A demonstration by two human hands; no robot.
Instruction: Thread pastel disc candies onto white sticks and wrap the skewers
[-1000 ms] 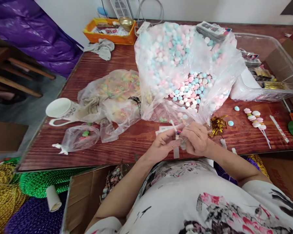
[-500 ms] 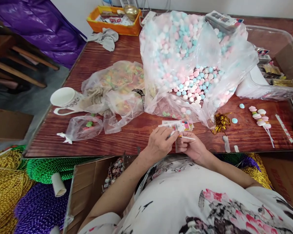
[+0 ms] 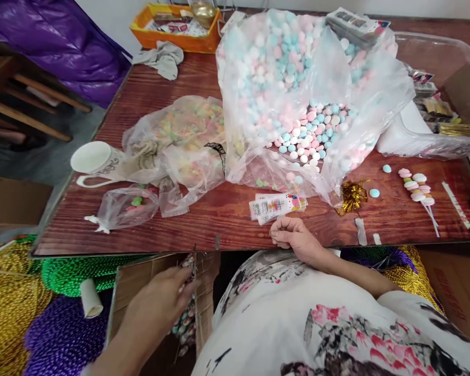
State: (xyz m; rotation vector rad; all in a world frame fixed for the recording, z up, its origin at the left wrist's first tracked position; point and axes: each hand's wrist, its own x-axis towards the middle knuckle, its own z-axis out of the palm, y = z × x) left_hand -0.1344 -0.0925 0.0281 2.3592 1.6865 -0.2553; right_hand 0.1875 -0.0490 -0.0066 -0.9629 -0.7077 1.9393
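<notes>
My left hand (image 3: 166, 295), smeared by motion, is over an open cardboard box (image 3: 135, 282) below the table's front edge. Inside the box lie several pastel candies on sticks (image 3: 186, 326); whether the hand holds anything is hidden by blur. At the table edge, my right hand (image 3: 294, 237) has its fingers curled in to the thumb, with nothing visible in them. Just beyond it lie printed cards or labels (image 3: 276, 208). A large clear bag of pink, white and blue candies (image 3: 266, 78) stands behind them. To the right are gold tinsel (image 3: 353, 196) and skewered candies (image 3: 417, 186).
On the left are a white mug (image 3: 92, 157), a bag of coloured sweets (image 3: 180, 130) and a small knotted bag (image 3: 129, 206). An orange tray (image 3: 172, 39) and a clear plastic bin (image 3: 434, 141) stand farther back. Bead strands (image 3: 66, 334) hang below the table.
My left hand has left the right hand and moved down and left, over the box. The white stick and small wrapper that were between my hands no longer show there.
</notes>
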